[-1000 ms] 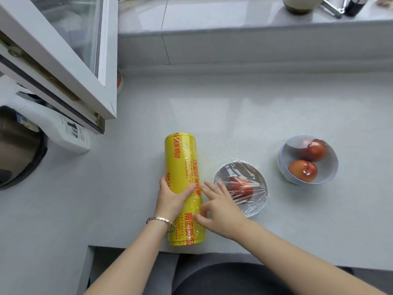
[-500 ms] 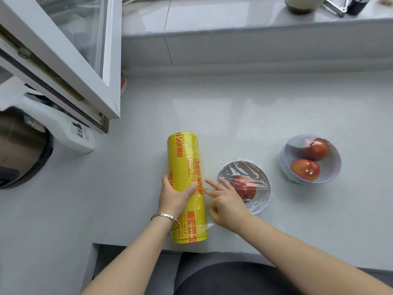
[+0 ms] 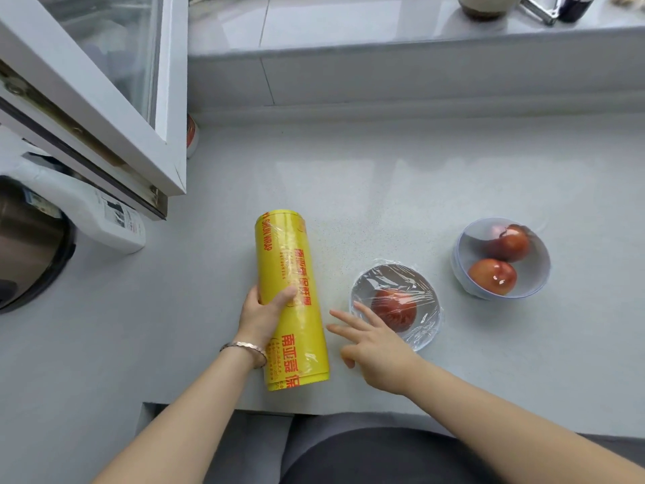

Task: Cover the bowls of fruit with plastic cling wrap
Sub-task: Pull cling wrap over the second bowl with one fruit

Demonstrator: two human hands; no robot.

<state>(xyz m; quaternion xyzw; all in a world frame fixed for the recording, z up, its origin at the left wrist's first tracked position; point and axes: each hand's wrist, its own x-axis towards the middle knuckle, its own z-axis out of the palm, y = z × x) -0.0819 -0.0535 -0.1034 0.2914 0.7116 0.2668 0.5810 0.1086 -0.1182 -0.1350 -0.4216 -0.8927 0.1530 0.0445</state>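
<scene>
Your left hand (image 3: 260,314) grips the yellow cling wrap roll (image 3: 291,296) lying at lower centre; your right hand (image 3: 375,349) hovers with fingers spread, holding nothing, beside the wrapped bowl (image 3: 396,303); the uncovered bowl (image 3: 501,258) sits right of centre.

two bowls (image 3: 461,279), three fruits (image 3: 492,276), one roll (image 3: 286,267)

The left hand (image 3: 260,314) grips the yellow cling wrap roll (image 3: 289,274), which lies flat on the counter (image 3: 384,190). The thumb is on top and the fingers are hidden behind the roll. The right hand (image 3: 377,351) is flat, its fingers (image 3: 343,317) spread just right of the roll and apart from it. The longest fingertips overlap the near-left rim of the film-covered bowl (image 3: 427,338); contact cannot be confirmed. The uncovered bowl (image 3: 537,270) stands well beyond the fingertips, to the right.
</scene>
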